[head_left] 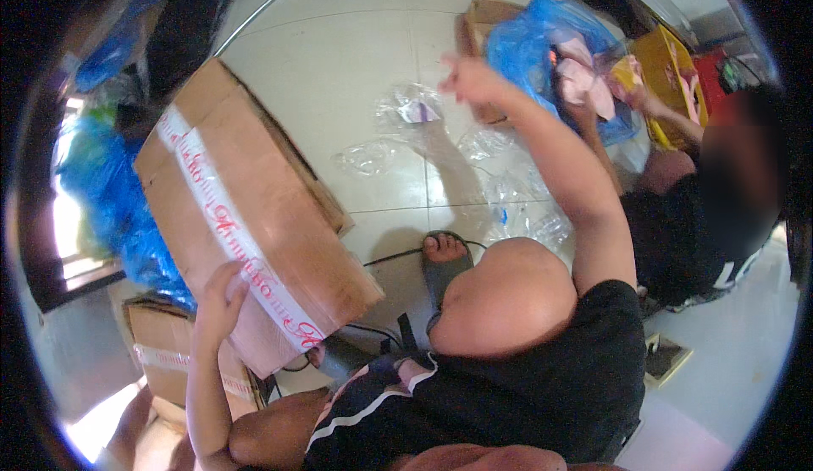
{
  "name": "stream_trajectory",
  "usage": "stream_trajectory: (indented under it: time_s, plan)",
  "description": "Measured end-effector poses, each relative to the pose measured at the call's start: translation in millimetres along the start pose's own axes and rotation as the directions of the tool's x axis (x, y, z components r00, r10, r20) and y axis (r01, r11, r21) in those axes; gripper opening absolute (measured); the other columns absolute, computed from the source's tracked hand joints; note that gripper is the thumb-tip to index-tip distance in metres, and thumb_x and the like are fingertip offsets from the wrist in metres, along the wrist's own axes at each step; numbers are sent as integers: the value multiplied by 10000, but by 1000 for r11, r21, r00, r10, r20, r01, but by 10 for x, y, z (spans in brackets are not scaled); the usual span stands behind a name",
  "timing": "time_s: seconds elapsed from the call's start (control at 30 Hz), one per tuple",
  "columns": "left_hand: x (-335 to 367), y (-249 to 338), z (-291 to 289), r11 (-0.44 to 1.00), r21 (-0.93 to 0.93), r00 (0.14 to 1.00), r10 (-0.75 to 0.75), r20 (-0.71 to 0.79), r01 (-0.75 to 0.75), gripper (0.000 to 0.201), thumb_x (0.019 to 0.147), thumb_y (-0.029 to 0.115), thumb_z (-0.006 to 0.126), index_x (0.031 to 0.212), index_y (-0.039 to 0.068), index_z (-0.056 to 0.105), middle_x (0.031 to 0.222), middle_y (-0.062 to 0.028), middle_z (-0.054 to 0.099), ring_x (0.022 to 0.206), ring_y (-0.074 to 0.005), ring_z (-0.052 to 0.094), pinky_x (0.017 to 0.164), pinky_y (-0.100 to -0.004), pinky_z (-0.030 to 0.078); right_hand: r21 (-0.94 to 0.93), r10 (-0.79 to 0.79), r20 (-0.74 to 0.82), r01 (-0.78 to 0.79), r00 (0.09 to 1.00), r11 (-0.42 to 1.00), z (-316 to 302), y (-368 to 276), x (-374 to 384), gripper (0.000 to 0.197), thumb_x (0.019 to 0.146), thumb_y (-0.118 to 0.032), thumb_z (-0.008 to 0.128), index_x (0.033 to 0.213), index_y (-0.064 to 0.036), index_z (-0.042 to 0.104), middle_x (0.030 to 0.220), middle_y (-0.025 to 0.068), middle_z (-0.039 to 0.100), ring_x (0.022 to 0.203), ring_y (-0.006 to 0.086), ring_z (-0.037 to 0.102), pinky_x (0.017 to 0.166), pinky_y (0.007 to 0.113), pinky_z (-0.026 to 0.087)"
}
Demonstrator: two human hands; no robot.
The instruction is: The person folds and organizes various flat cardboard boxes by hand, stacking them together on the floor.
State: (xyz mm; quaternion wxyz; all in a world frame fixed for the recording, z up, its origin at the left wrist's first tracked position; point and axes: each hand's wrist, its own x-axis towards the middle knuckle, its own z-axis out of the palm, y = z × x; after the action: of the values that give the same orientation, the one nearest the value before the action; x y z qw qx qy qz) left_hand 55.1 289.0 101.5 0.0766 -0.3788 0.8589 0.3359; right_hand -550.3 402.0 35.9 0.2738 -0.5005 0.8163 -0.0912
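Observation:
A large cardboard box [254,192], sealed with white tape printed in red, stands tilted at my left. My left hand [222,297] holds it by the near side, fingers bent against the taped face; the far side of the box is hidden. Over the floor my right hand [476,80] reaches out with its fingers apart and holds nothing. It is nearest to a blue plastic bag [517,48] that lines an open carton [491,16]. Pale pink items [584,77] lie in that bag. Crumpled clear plastic bags [508,196] are scattered below my right forearm.
A co-worker [703,209] in black sits at the right, hands at the pink items, beside a yellow crate [665,73]. Blue plastic bags [127,192] hang at the left. Another taped carton [174,352] lies at lower left. A dark cable [389,257] runs near my foot.

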Motion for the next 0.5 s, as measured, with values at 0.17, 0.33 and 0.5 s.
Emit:
stream_trajectory:
  time_s: [0.17,0.33,0.5]
  plan:
    - [11,-567,282,947,317,959,48,-279,44,729,888,301,741,1486,8,443,1554,-271,392,1467,-442,334,1223,-498,267,-62,-235,344,271,909,961,884,-257,-431,622,920,-262,693,1454,-35,469,1072,166,745,982,356,708,891,455,535]
    - [-183,-1329,717,949,106,802,-186,-568,296,962,868,446,748,1572,5,264,1629,-269,241,1515,-458,206,1233,-532,219,216,-321,399,252,859,943,890,-951,-655,798,923,-439,702,1502,-2,369,1306,248,616,1117,420,648,973,480,512]
    - [-365,-1540,550,788,-134,519,-511,-685,600,920,908,532,683,1558,5,299,1612,-269,298,1492,-437,279,1217,-488,268,95,-599,303,601,741,793,739,-1785,-1017,978,829,-523,770,1537,-21,318,1548,251,372,1391,438,427,1136,492,405]
